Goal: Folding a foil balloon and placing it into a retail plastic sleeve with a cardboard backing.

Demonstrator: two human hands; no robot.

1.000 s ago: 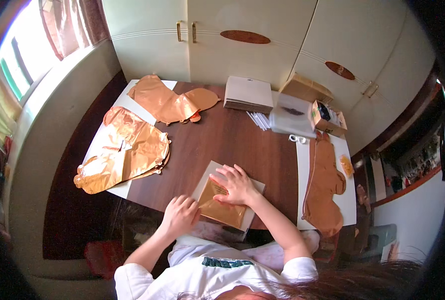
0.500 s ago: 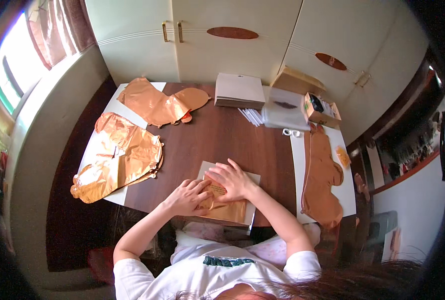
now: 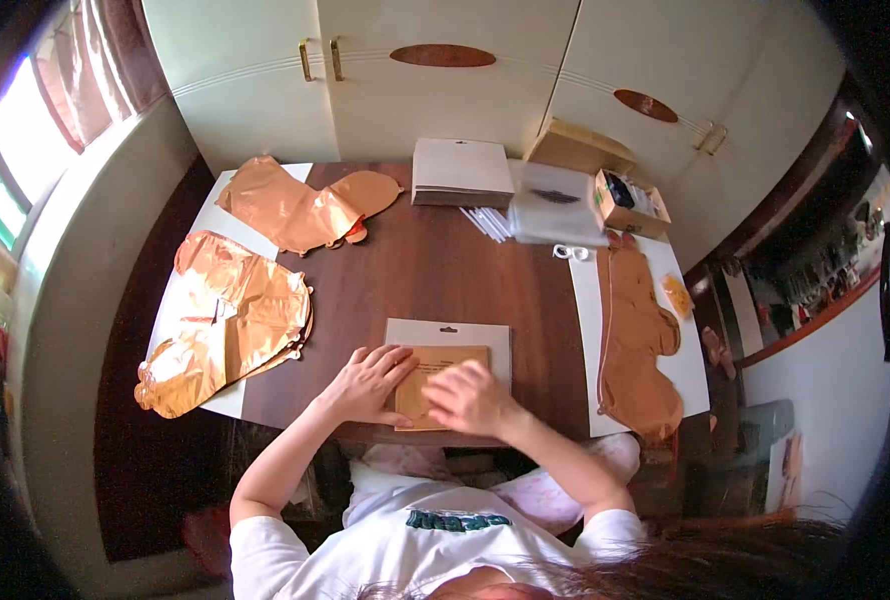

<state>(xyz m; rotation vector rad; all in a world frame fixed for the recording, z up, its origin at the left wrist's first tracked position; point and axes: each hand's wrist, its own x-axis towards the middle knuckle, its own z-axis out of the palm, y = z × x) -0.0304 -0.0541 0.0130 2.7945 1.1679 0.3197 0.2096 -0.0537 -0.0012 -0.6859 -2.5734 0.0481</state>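
Note:
A folded copper-coloured foil balloon (image 3: 462, 358), now a flat rectangle with small print, lies on a white card (image 3: 499, 345) with a hanging slot, near the front edge of the table. My left hand (image 3: 369, 384) rests flat across the balloon's left side, fingers stretched out and thumb low. Over its right part is my right hand (image 3: 477, 402), with bent fingers and smeared by motion. Whether those fingers pinch anything is hidden.
Flat copper foil balloons (image 3: 235, 325) lie at the left, more (image 3: 300, 205) behind them, and brown ones (image 3: 633, 340) at the right. At the back are a stack of white cards (image 3: 462, 172), white straws (image 3: 488, 224), clear plastic bags (image 3: 555, 215) and a small box (image 3: 620, 210).
The folded balloon has become smaller, and more of the white card shows above it. My right hand has drawn back toward me and curled from a flat spread. My left hand has shifted slightly.

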